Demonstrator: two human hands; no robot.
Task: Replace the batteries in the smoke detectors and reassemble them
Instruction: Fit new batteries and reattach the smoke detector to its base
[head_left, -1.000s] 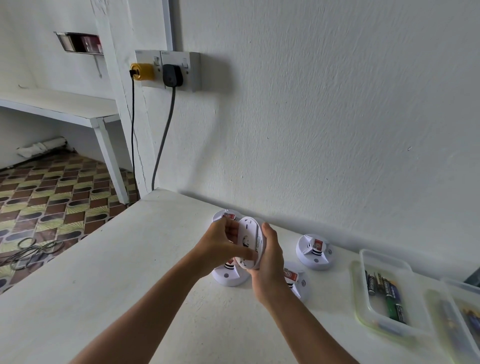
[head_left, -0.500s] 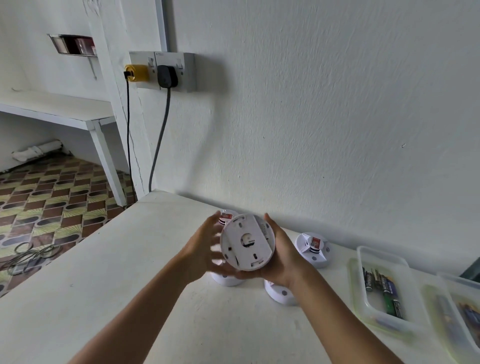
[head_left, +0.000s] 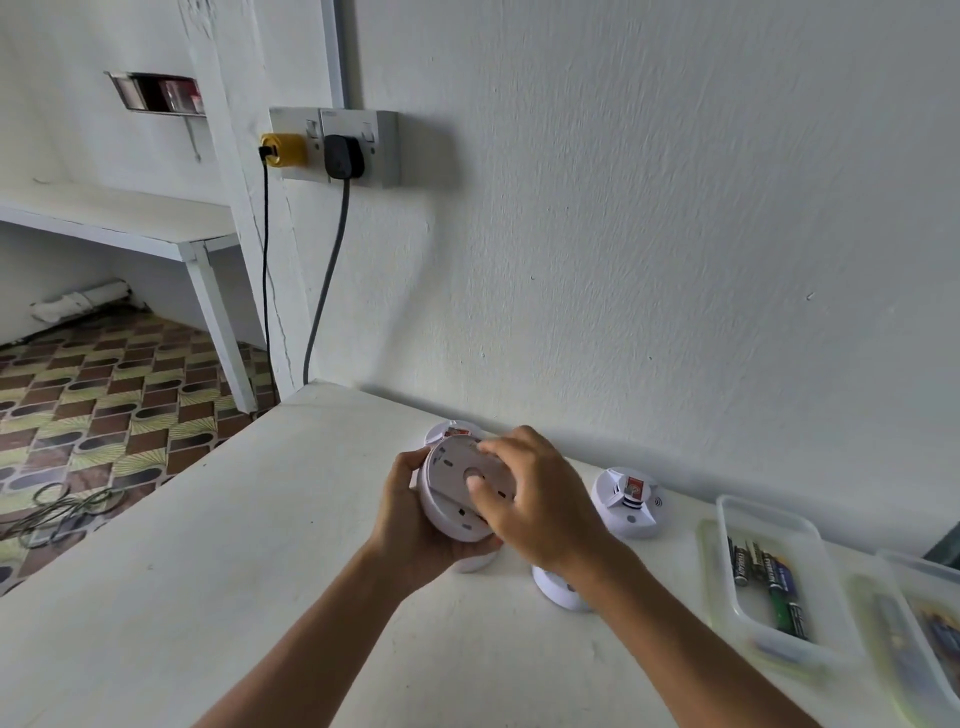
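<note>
Over the white bench (head_left: 208, 545), the right hand (head_left: 535, 499) has shifted from cradling the round white plastic smoke detector (head_left: 457, 493) to clamping its back plate, while the left hand (head_left: 410, 514) grips the body, likely twisting it open.

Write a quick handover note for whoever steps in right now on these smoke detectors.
Left hand cradles a smoke detector, back facing up; right hand lies on its back plate.
Three more detectors sit on the table: one by the wall, one behind the hands, one under the right wrist.
Batteries lie in the clear tray.
Whether any detector is finished cannot be told.
</note>
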